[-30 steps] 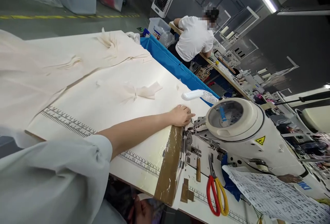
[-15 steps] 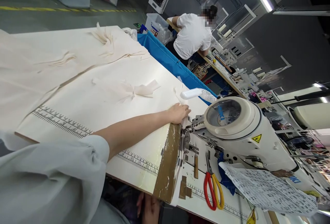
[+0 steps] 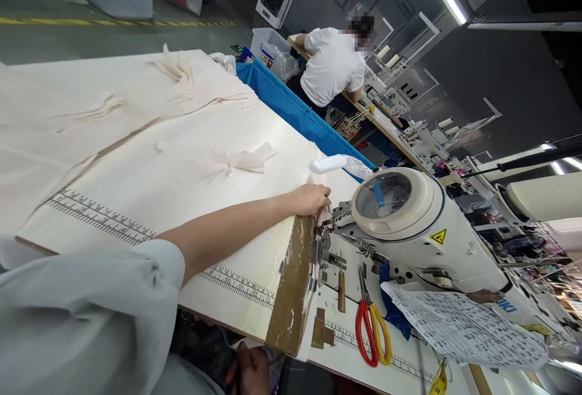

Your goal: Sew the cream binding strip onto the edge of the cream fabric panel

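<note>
My left hand [image 3: 311,199] reaches across the table to the sewing machine [image 3: 409,213], its fingers curled down on a pale strip of fabric [image 3: 324,214] beside the needle area. The fingers hide most of that strip. Below the table edge, my right hand [image 3: 253,371] is partly in shadow, its fingers closed; a whitish edge shows by it, but what it holds is unclear. A gathered pale fabric piece [image 3: 250,160] lies on the table, left of the machine. Larger pale fabric sheets [image 3: 54,116] spread over the far left.
Red-and-yellow-handled scissors [image 3: 373,331] and a wooden-handled awl [image 3: 341,291] lie by the machine. A written paper sheet [image 3: 464,322] rests against the machine. A blue cloth bin [image 3: 291,107] runs along the table's far edge. A person in white [image 3: 334,68] sits beyond.
The view has shifted slightly. My left hand's fingers are more curled on the fabric by the needle. My right hand has moved down and left below the table, with a whitish edge now beside it.
</note>
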{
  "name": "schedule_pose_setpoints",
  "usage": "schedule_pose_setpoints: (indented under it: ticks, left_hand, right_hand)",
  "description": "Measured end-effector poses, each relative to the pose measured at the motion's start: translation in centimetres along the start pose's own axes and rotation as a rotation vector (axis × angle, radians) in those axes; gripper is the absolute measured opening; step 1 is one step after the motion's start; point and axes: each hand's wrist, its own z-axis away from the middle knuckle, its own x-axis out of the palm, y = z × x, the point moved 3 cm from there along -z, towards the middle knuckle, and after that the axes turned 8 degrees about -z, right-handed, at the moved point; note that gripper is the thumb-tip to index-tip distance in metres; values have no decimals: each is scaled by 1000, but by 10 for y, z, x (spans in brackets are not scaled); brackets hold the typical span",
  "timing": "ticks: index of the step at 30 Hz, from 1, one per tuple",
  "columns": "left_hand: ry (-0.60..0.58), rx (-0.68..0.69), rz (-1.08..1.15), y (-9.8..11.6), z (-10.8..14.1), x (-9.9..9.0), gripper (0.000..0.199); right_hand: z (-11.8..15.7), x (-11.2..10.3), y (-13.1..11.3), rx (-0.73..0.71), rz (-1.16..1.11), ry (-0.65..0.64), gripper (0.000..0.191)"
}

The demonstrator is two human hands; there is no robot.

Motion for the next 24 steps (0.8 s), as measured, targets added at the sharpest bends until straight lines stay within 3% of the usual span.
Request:
schedule_pose_setpoints:
  ticks: [4, 9, 17, 20, 24]
  left_hand:
    - [2, 62, 9, 3, 2, -2, 29]
    - [11, 82, 10, 6, 3, -7, 27]
    - [-6, 110, 34, 5, 3, -5, 23]
    - [-10, 101, 45, 4, 4, -5, 25]
    - [-11, 90, 58, 4, 5, -6, 25]
  right_hand:
    - [-8, 1, 15, 139, -3, -122, 75]
    - [-20, 4, 33, 215, 43, -219, 60]
    - [-23, -1, 28, 233, 71, -255, 51]
    - [-20, -1, 24, 212, 55, -215, 53]
    - [-14, 2, 11, 68, 8, -37, 57]
